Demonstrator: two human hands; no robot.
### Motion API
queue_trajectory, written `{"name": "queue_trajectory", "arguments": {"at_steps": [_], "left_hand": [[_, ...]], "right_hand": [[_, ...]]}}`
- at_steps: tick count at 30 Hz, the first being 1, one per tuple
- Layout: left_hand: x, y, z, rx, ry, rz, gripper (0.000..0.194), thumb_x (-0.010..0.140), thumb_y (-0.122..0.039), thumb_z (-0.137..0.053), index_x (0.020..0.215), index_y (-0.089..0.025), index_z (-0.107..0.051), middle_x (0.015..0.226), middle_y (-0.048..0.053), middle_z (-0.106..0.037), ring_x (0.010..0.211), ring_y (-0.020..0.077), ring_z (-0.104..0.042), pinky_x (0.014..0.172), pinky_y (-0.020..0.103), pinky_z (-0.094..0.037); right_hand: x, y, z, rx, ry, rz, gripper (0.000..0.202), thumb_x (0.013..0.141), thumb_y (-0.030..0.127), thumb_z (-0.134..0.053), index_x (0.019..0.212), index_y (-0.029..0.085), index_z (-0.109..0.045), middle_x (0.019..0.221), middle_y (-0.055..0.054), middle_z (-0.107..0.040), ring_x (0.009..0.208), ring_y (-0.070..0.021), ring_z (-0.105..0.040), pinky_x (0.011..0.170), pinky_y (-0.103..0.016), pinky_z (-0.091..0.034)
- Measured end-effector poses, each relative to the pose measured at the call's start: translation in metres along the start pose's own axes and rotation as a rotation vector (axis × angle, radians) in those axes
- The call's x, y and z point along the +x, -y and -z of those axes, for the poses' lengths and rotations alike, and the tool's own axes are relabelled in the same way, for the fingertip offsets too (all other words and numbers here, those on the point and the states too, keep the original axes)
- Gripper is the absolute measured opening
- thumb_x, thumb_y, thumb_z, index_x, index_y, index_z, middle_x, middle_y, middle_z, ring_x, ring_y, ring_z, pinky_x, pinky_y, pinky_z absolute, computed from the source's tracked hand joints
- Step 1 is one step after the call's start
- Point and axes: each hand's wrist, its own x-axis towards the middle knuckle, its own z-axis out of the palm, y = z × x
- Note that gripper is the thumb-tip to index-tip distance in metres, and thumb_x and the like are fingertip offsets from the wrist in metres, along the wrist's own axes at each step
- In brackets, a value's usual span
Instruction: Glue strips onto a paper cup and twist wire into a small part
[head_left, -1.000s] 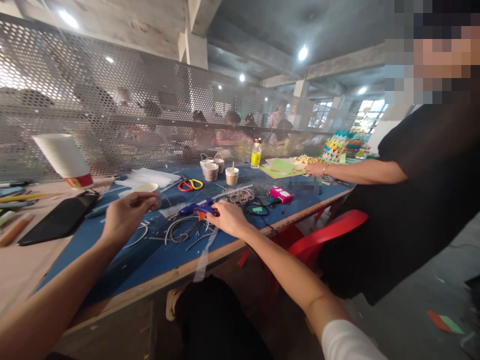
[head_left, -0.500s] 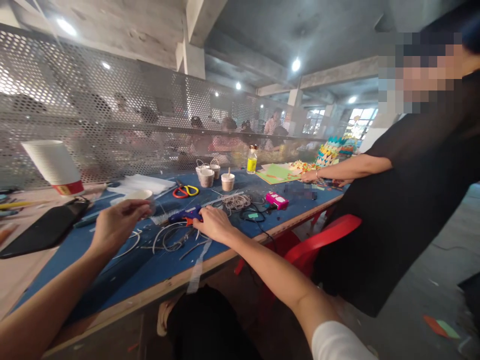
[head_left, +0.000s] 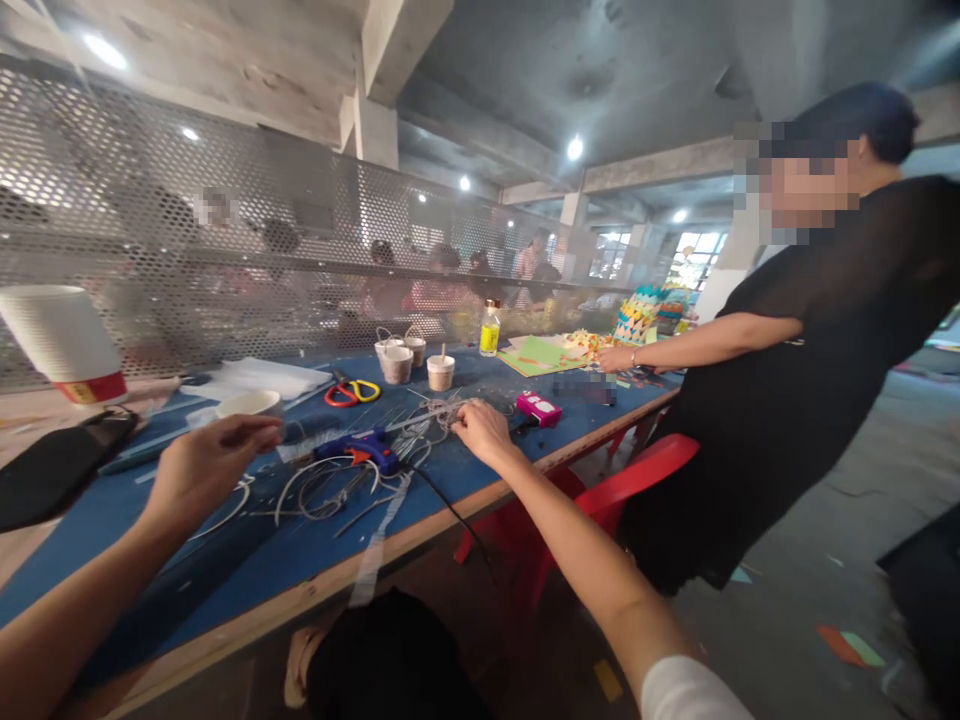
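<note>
The tangle of grey twine [head_left: 439, 412] lies on the blue tabletop [head_left: 247, 565], with the right hand [head_left: 486, 436] at its near right side; the fingers are bent and close together, but whether they grip a strand or only touch it I cannot tell. Just left of the twine, the blue glue gun [head_left: 371, 450] lies among loose wires [head_left: 315, 492], its nozzle towards the left and its black cord [head_left: 448, 503] running over the front edge. The left hand [head_left: 204, 468] is nearly closed, fingertips pinched together right by a white paper cup [head_left: 250, 404]; they hide whether they hold it. Farther out are the scissors [head_left: 352, 393], small cups [head_left: 397, 362], a pink box [head_left: 538, 408] and a co-worker's hand [head_left: 616, 358] by the green paper [head_left: 541, 352]. A tug on the twine could catch the wires and drag the gun along, and an arm brushing the cord could pull it off the table. If the nozzle is hot (nothing here shows that), it might mark the tabletop or burn a finger; a careless left hand could tip the cup. Half a second ago the right hand was on the gun's handle; now the gun lies free and that hand is at the twine, while the left remains by the cup.
</note>
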Motion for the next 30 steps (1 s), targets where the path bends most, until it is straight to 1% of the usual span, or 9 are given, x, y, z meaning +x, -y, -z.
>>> {"name": "queue_trajectory", "arguments": {"at_steps": [6, 13, 16, 19, 21, 23, 26, 28, 30], "left_hand": [[0.002, 0.007, 0.003, 0.106, 0.031, 0.016, 0.031, 0.086, -0.05, -0.047, 0.102, -0.029, -0.066, 0.077, -0.01, -0.077, 0.086, 0.0199, -0.07, 0.067, 0.022, -0.045], [-0.001, 0.004, 0.005, 0.33, 0.105, 0.017, 0.045, 0.091, -0.052, -0.036, 0.113, -0.025, -0.066, 0.1, 0.007, -0.074, 0.088, 0.0272, -0.067, 0.065, 0.027, -0.041], [-0.006, 0.001, 0.006, 0.406, 0.141, -0.054, 0.046, 0.093, -0.049, -0.033, 0.112, -0.024, -0.066, 0.105, 0.009, -0.071, 0.091, 0.0287, -0.065, 0.069, 0.03, -0.042], [-0.01, -0.006, 0.005, 0.47, 0.032, -0.183, 0.043, 0.095, -0.044, -0.033, 0.107, -0.023, -0.068, 0.117, 0.009, -0.067, 0.102, 0.0297, -0.06, 0.078, 0.033, -0.043], [-0.01, -0.017, 0.002, 0.453, -0.075, -0.259, 0.04, 0.094, -0.043, -0.036, 0.104, -0.024, -0.07, 0.119, 0.006, -0.066, 0.106, 0.0291, -0.057, 0.083, 0.034, -0.044], [-0.009, -0.034, -0.006, 0.393, -0.061, -0.351, 0.036, 0.093, -0.041, -0.04, 0.102, -0.023, -0.07, 0.112, 0.006, -0.069, 0.105, 0.0285, -0.057, 0.084, 0.034, -0.045], [-0.003, -0.068, -0.028, 0.26, 0.063, -0.457, 0.03, 0.09, -0.036, -0.048, 0.101, -0.021, -0.071, 0.108, 0.007, -0.072, 0.103, 0.0278, -0.059, 0.09, 0.036, -0.045], [0.002, -0.091, -0.049, 0.251, 0.151, -0.547, 0.032, 0.089, -0.034, -0.049, 0.104, -0.018, -0.071, 0.111, 0.01, -0.072, 0.108, 0.03, -0.059, 0.092, 0.038, -0.045], [0.006, -0.109, -0.07, 0.256, 0.166, -0.56, 0.029, 0.085, -0.031, -0.053, 0.102, -0.018, -0.073, 0.107, 0.012, -0.073, 0.108, 0.0315, -0.06, 0.093, 0.039, -0.044]], "right_hand": [[-0.001, 0.004, -0.008, 0.006, -0.061, -0.025, 0.02, 0.094, 0.026, -0.048, 0.092, 0.024, -0.069, 0.098, -0.004, -0.069, 0.093, -0.0174, -0.062, 0.078, -0.025, -0.045], [-0.003, 0.004, -0.003, 0.068, -0.104, -0.03, 0.021, 0.097, 0.028, -0.046, 0.103, 0.028, -0.066, 0.103, 0.0, -0.071, 0.094, -0.0163, -0.064, 0.078, -0.024, -0.044], [-0.004, 0.003, 0.0, 0.149, -0.141, -0.026, 0.023, 0.097, 0.026, -0.045, 0.109, 0.029, -0.065, 0.108, 0.0, -0.071, 0.097, -0.0152, -0.064, 0.082, -0.023, -0.044], [-0.003, 0.002, 0.001, 0.239, -0.192, -0.02, 0.023, 0.096, 0.023, -0.047, 0.107, 0.027, -0.066, 0.107, 0.0, -0.072, 0.1, -0.0155, -0.062, 0.088, -0.024, -0.043], [-0.003, 0.001, 0.001, 0.291, -0.221, -0.009, 0.021, 0.094, 0.023, -0.049, 0.105, 0.025, -0.067, 0.104, -0.001, -0.072, 0.1, -0.016, -0.061, 0.09, -0.025, -0.042], [-0.003, -0.001, 0.001, 0.348, -0.24, -0.004, 0.02, 0.093, 0.023, -0.051, 0.104, 0.023, -0.067, 0.101, -0.001, -0.072, 0.099, -0.0163, -0.06, 0.09, -0.025, -0.042], [-0.002, -0.002, 0.002, 0.413, -0.264, -0.015, 0.02, 0.091, 0.023, -0.052, 0.104, 0.022, -0.068, 0.099, -0.003, -0.072, 0.098, -0.0169, -0.06, 0.091, -0.027, -0.042], [-0.001, -0.002, 0.003, 0.447, -0.289, -0.017, 0.02, 0.091, 0.023, -0.052, 0.102, 0.022, -0.068, 0.099, -0.003, -0.071, 0.099, -0.0175, -0.06, 0.093, -0.028, -0.041], [-0.001, -0.002, 0.004, 0.507, -0.301, -0.004, 0.02, 0.091, 0.023, -0.051, 0.101, 0.02, -0.068, 0.099, -0.004, -0.071, 0.099, -0.0174, -0.061, 0.094, -0.028, -0.041]]}}
